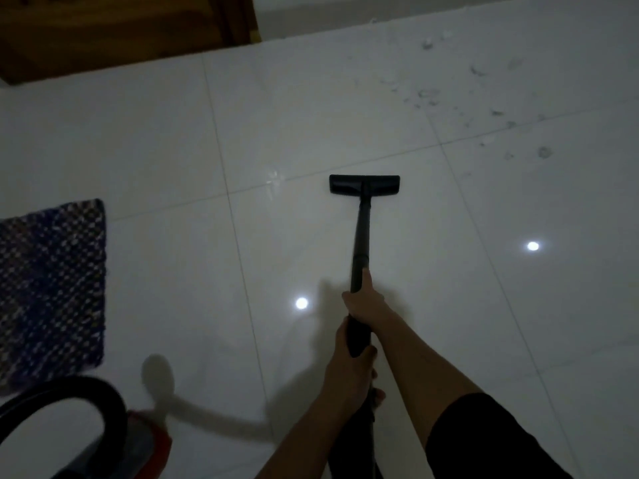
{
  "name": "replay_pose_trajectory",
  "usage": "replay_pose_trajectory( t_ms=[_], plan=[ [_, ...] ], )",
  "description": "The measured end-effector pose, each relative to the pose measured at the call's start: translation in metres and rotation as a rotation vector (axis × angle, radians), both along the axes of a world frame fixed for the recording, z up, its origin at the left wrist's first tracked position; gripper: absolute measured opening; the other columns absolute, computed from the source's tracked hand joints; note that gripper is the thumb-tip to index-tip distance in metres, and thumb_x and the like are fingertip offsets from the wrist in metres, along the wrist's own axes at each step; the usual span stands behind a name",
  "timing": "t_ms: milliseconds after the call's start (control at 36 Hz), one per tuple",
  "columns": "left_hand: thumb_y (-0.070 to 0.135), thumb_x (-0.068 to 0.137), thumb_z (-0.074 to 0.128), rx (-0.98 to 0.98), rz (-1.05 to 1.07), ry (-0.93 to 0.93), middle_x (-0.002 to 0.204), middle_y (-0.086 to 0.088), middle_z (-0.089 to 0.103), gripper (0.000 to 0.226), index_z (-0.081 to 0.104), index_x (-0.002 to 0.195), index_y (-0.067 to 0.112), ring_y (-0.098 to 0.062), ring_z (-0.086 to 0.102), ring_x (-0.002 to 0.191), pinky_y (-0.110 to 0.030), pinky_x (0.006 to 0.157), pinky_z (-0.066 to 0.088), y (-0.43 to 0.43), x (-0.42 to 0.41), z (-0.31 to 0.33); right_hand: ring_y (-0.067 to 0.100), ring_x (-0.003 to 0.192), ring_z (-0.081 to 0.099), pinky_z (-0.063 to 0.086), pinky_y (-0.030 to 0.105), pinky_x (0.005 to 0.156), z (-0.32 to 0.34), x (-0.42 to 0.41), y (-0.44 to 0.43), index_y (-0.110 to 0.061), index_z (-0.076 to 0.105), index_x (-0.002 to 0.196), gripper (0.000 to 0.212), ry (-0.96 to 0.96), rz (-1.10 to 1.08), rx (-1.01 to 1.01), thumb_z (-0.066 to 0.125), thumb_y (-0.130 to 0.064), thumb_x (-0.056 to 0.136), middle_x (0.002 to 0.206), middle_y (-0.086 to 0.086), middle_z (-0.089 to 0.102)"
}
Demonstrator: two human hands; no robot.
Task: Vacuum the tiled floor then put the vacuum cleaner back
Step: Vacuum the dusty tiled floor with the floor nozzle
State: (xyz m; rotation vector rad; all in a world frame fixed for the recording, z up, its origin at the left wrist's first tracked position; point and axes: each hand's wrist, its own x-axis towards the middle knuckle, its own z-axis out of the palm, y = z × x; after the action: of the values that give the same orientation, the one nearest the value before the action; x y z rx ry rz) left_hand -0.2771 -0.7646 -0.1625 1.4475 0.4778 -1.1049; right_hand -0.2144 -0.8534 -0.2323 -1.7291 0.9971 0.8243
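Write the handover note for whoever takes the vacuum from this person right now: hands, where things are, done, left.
Right hand: shut on the wand, further down it.
Left hand: shut on the wand's upper end.
Floor head: flat on the tiled floor, straight ahead.
Vacuum body and hose: lower left, next to the woven mat.
Done: cannot tell.
Left: scattered debris far right, beyond the head; then put the vacuum back.

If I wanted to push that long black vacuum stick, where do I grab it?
Grab the wand at its upper end, from behind and above, as the right hand and left hand do, stacked. It slants toward you, with the floor head at the far end.
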Motion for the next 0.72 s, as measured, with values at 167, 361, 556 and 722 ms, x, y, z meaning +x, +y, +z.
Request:
replay_pose_trajectory(
  t_ms=[167, 361, 556, 722],
  plan=[
    [0.017, 0.098, 0.044, 0.009, 0.050, 0.000, 0.074, -0.009, 0.050, 0.049, 0.030, 0.142, 0.031, -0.016, 0.048, 0.056, -0.020, 0.039, 0.042, -0.072, 0.080, -0.007, 0.034, 0.110, 0.058, 0.045, 0.033, 0.083, -0.007, 0.086, -0.072, -0.027, -0.008, 0.153, 0.081, 0.000, 0.080, -0.001, 0.047, -0.020, 0.095, 0.133, 0.022, 0.050],
    [0.016, 0.099, 0.041, -0.028, 0.107, -0.001, 0.078, -0.009, 0.047, 0.043, 0.035, 0.140, 0.027, -0.017, 0.045, 0.056, -0.018, 0.037, 0.041, -0.134, 0.183, -0.010, 0.036, 0.109, 0.058, 0.045, 0.036, 0.085, -0.010, 0.193, -0.136, -0.028, -0.009, 0.152, 0.080, 0.016, 0.161, -0.024, 0.046, -0.021, 0.094, 0.131, 0.022, 0.051],
    [0.011, 0.098, 0.041, -0.038, 0.134, -0.018, 0.074, -0.005, 0.048, 0.047, 0.034, 0.141, 0.028, -0.014, 0.045, 0.057, -0.018, 0.037, 0.040, -0.178, 0.283, -0.032, 0.036, 0.107, 0.059, 0.047, 0.036, 0.082, -0.024, 0.295, -0.176, -0.027, -0.009, 0.153, 0.081, 0.002, 0.166, -0.046, 0.047, -0.020, 0.094, 0.130, 0.023, 0.051],
    [0.012, 0.097, 0.044, -0.069, 0.118, -0.034, 0.076, -0.004, 0.050, 0.049, 0.034, 0.141, 0.030, -0.015, 0.049, 0.060, -0.021, 0.039, 0.042, -0.201, 0.381, -0.041, 0.035, 0.095, 0.061, 0.051, 0.040, 0.082, -0.028, 0.395, -0.209, -0.026, -0.013, 0.151, 0.085, 0.000, 0.193, -0.005, 0.050, -0.020, 0.094, 0.125, 0.023, 0.054]
  ],
)
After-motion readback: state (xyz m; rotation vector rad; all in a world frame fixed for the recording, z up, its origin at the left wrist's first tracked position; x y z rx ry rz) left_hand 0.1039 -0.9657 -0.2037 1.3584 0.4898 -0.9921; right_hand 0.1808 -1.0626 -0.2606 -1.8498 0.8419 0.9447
